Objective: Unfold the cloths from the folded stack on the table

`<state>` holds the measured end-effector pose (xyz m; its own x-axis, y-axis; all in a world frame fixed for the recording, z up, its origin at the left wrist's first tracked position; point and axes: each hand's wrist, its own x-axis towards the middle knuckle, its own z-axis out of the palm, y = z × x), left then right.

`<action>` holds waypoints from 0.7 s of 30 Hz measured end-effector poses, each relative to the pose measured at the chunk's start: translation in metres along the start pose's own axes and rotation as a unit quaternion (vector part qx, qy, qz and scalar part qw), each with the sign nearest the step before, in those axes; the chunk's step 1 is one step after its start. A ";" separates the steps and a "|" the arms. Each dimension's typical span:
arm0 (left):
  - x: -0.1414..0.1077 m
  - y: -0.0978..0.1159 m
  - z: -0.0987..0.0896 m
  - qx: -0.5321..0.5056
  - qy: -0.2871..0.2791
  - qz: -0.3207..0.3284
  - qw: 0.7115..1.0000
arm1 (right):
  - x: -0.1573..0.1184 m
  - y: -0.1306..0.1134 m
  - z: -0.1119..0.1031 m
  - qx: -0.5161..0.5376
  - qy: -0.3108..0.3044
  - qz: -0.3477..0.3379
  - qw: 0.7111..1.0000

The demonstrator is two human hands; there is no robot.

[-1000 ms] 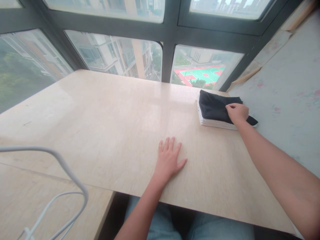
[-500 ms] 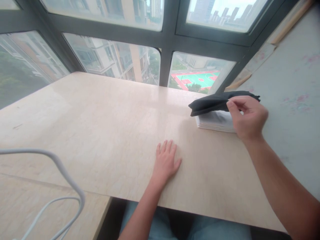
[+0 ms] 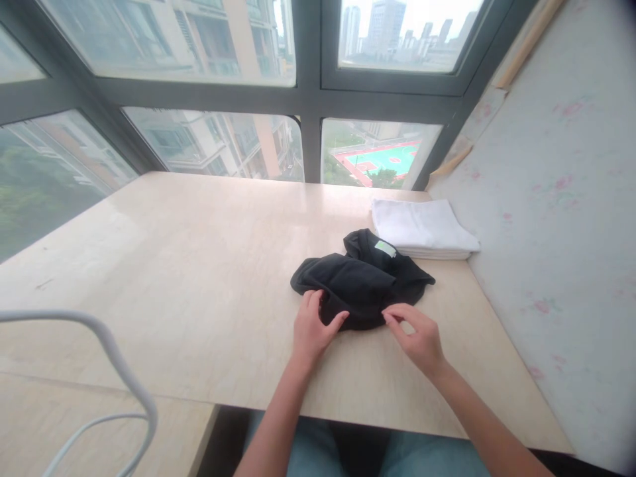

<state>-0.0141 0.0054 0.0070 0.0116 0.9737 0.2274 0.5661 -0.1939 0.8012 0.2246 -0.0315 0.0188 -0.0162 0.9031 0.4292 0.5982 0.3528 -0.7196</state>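
A crumpled black cloth garment (image 3: 352, 281) with a small pale label lies on the light table in front of me. At its near left edge is my left hand (image 3: 315, 328), thumb and fingers apart, the fingertips touching the fabric. My right hand (image 3: 415, 334) pinches the garment's near right edge between thumb and fingertips. Just beyond the garment, partly behind it, sits a folded stack of white cloth (image 3: 422, 228), which neither hand touches.
The table (image 3: 199, 265) meets a window frame (image 3: 311, 146) at the back and a flowered wall (image 3: 561, 218) on the right. A thick pale cable (image 3: 119, 358) loops over the lower left. My legs show below the table's front edge.
The black garment has come off the white stack toward me and now lies on the table, spread wider. My right hand moved with it; my left hand went from flat on the table to the garment.
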 end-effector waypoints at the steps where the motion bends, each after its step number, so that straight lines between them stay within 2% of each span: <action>1: 0.001 0.001 0.001 0.006 0.001 -0.006 1.000 | 0.002 0.012 -0.011 -0.023 0.047 0.041 0.998; 3: 0.002 0.003 0.001 -0.009 0.010 -0.025 1.000 | 0.004 0.039 -0.029 -0.063 0.111 0.122 0.984; 6: 0.001 0.002 -0.001 -0.043 0.034 -0.054 0.997 | 0.004 0.069 -0.039 -0.073 0.146 0.212 0.963; 8: -0.001 0.002 -0.002 -0.063 0.062 -0.079 0.993 | 0.004 0.078 -0.038 -0.072 0.129 0.219 0.964; 10: 0.000 0.001 -0.004 -0.100 0.096 -0.106 0.985 | 0.004 0.079 -0.034 -0.083 0.098 0.197 0.972; 13: 0.016 0.001 -0.014 -0.185 0.148 -0.134 0.962 | 0.006 0.076 -0.032 -0.081 0.082 0.191 0.975; 15: 0.039 0.004 -0.030 -0.248 0.187 -0.137 0.941 | 0.006 0.074 -0.034 -0.065 0.085 0.198 0.974; 18: 0.082 0.019 -0.070 -0.320 0.250 -0.118 0.906 | 0.005 0.073 -0.036 -0.049 0.088 0.204 0.974; 20: 0.109 0.041 -0.105 -0.354 0.299 -0.068 0.883 | 0.005 0.073 -0.036 -0.045 0.091 0.209 0.973; 21: 0.119 0.055 -0.124 -0.380 0.323 -0.005 0.866 | 0.005 0.073 -0.036 -0.042 0.092 0.210 0.972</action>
<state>-0.0837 0.0959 0.1468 -0.5939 0.7527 0.2841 -0.1463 -0.4483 0.8818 0.2971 -0.0104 -0.0121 0.3827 0.9015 0.2020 0.5844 -0.0669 -0.8087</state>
